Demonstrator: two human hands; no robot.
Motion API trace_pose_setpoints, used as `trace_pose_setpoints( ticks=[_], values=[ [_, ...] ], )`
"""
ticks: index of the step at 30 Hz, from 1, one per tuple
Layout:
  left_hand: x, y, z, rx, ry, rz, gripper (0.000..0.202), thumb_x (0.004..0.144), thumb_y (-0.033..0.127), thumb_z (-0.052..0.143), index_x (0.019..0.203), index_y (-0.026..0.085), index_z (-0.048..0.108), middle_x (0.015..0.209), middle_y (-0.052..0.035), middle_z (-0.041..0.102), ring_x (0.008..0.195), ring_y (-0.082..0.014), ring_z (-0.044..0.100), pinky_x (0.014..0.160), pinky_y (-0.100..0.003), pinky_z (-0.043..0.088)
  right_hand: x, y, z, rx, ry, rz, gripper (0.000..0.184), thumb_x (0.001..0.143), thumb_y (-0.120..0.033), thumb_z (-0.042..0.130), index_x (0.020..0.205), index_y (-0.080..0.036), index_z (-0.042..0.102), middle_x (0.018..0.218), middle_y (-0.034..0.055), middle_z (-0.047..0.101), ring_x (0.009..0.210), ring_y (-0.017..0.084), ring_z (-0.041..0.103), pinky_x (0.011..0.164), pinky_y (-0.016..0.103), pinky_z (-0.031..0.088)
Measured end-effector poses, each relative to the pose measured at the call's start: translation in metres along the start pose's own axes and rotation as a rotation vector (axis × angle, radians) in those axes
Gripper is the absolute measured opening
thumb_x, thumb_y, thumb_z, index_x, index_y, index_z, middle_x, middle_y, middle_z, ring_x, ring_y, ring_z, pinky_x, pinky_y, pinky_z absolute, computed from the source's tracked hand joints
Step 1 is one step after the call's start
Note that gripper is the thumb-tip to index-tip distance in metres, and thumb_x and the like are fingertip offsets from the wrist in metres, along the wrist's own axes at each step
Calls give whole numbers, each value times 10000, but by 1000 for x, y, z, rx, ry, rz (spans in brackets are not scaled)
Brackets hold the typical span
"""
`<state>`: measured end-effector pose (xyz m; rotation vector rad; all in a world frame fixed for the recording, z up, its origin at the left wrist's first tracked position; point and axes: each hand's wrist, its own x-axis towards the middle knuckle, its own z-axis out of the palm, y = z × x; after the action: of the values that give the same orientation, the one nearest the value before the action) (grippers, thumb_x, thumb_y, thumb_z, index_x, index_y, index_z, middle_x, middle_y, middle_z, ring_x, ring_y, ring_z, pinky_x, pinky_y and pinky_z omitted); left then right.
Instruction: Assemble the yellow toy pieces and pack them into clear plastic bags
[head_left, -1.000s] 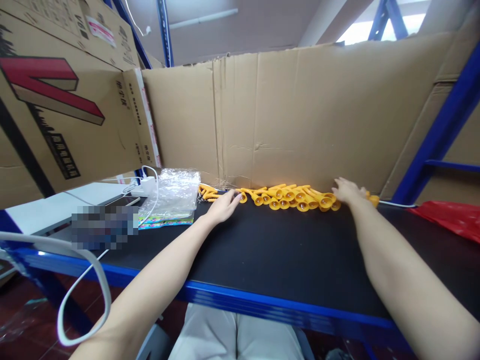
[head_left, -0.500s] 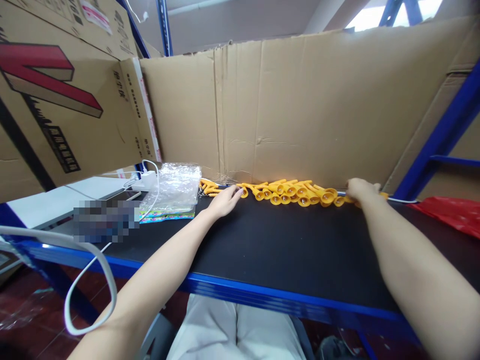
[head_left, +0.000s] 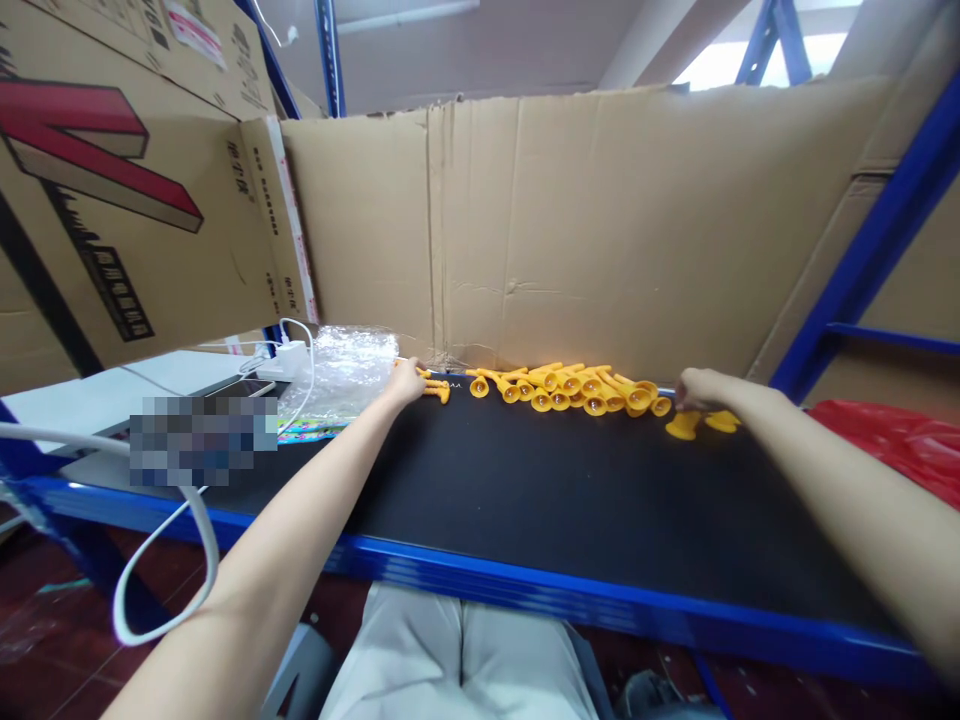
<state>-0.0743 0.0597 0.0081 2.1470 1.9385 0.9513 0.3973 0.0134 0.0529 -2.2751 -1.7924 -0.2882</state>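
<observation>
My left hand is closed at the back of the black shelf, its fingertips on thin yellow knobbed pieces that stick out to its right. Part of these pieces is hidden behind the fingers. On the right, my right hand pinches a yellow trumpet-shaped piece, its flared end down near the shelf top. Another yellow flared piece lies just right of it. Between my hands, several yellow trumpet-shaped pieces are heaped in a row along the cardboard, flared mouths towards me.
A cardboard wall closes off the back of the black shelf. Clear plastic bags and a white charger with cables stand left. A red plastic bag lies right. A large cardboard box juts in upper left.
My left hand has moved left from the heap to the thin yellow pieces. My right hand has lifted slightly and now holds a trumpet-shaped piece with its flared end down.
</observation>
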Motion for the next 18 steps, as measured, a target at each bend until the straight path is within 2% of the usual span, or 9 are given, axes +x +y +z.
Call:
trace_pose_setpoints(
  ticks=[1, 3, 4, 8, 11, 15, 18],
  values=[
    [2, -2, 0, 55, -38, 44, 312, 652, 58, 481, 938, 150, 564, 942, -127, 584, 937, -262, 547, 791, -384, 424, -5, -5, -4, 33, -123, 4, 130, 572, -66, 665, 480, -113, 586, 491, 71, 562, 462, 126, 530, 490, 250, 360],
    [2, -3, 0, 173, -121, 158, 327, 623, 56, 508, 918, 174, 587, 1000, -122, 564, 1005, -278, 513, 851, -400, 388, -20, -21, -14, 138, -507, 23, 74, 640, -100, 620, 577, -128, 592, 538, 57, 581, 486, 118, 538, 513, 249, 380],
    [1, -1, 1, 225, -169, 209, 345, 614, 57, 515, 923, 189, 591, 1029, -114, 553, 1029, -283, 498, 872, -405, 373, -28, -32, -19, 156, -563, -11, 79, 656, -111, 604, 588, -137, 574, 541, 47, 578, 484, 114, 533, 518, 249, 386],
    [-5, 13, 3, 389, -338, 259, 443, 637, 77, 497, 1051, 228, 545, 1124, -104, 511, 1058, -285, 486, 885, -422, 363, -61, -84, -34, 156, -569, -292, 107, 623, -189, 656, 634, -160, 554, 587, 30, 585, 525, 138, 547, 522, 254, 401],
    [-5, 21, 5, 428, -289, 258, 406, 683, 104, 476, 1075, 196, 532, 1143, -137, 495, 1062, -304, 483, 872, -444, 368, -80, -123, -37, 161, -515, -444, 122, 624, -222, 666, 679, -181, 565, 628, 15, 597, 573, 146, 563, 538, 248, 403],
    [0, 25, 7, 351, -198, 314, 430, 703, 87, 479, 1125, 164, 500, 1169, -162, 488, 1094, -283, 470, 903, -404, 354, -94, -159, -33, 227, -521, -584, 108, 624, -227, 661, 688, -192, 581, 654, 6, 616, 626, 154, 577, 559, 243, 401],
    [7, 25, 10, 332, -263, 221, 422, 689, 104, 518, 1102, 195, 531, 1124, -139, 546, 1066, -290, 496, 882, -416, 367, -99, -173, -22, 339, -566, -641, 156, 603, -280, 673, 695, -181, 596, 674, 5, 627, 639, 149, 576, 566, 238, 402]
  ],
)
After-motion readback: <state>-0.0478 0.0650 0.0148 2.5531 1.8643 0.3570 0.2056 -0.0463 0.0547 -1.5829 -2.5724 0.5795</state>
